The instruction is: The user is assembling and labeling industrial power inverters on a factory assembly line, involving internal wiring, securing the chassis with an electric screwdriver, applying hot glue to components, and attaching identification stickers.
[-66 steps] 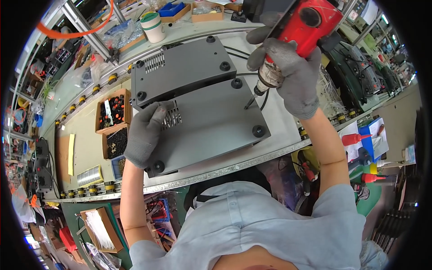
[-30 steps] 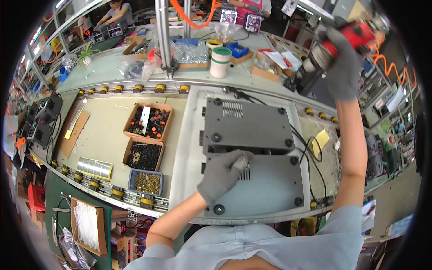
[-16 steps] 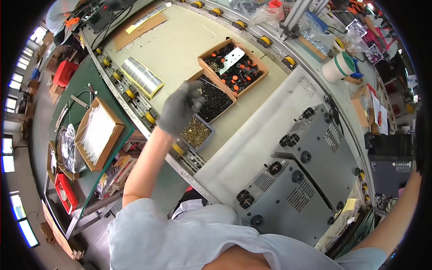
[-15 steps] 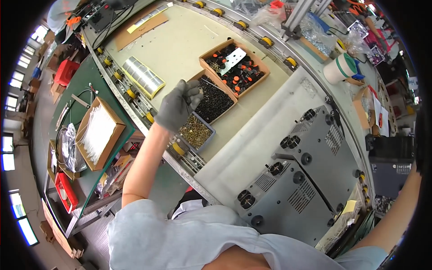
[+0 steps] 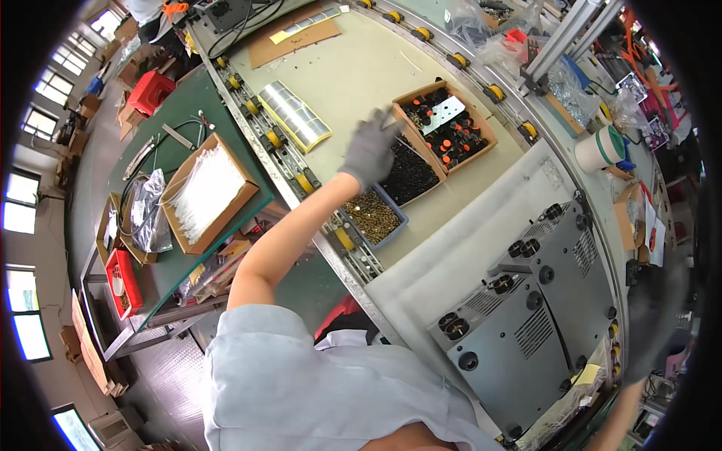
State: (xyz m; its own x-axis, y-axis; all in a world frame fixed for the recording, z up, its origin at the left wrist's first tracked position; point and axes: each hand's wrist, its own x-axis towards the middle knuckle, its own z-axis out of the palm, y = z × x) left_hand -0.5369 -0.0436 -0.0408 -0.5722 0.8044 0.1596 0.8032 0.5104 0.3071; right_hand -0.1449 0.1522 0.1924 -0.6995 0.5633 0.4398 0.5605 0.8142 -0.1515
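My left hand [image 5: 370, 149], in a grey glove, reaches over the far left corner of a cardboard box of small black screws [image 5: 410, 171]. Its fingers are stretched out and a little apart, and I see nothing held in them. Close by its wrist is a blue-grey bin of brass-coloured small parts [image 5: 372, 216]. Beyond the screws, a box [image 5: 490, 143] holds black and orange knob-like pieces with a perforated light plate [image 5: 445, 114] lying on them. At the far right, my right hand [image 5: 658, 323], also dark-gloved, is smeared by motion, so its fingers cannot be read.
Two grey metal housings [image 5: 508, 368] with black feet and vent slots lie in front of me on a white foam sheet [image 5: 444, 255]. Shiny label sheets [image 5: 295, 113] rest on the bench. A green-topped side table [image 5: 173, 113] carries a box of white strips [image 5: 207, 195].
My left hand has moved farther out over the screw box, its fingers less curled than before. My right hand has come into view at the right. The whole view has shifted.
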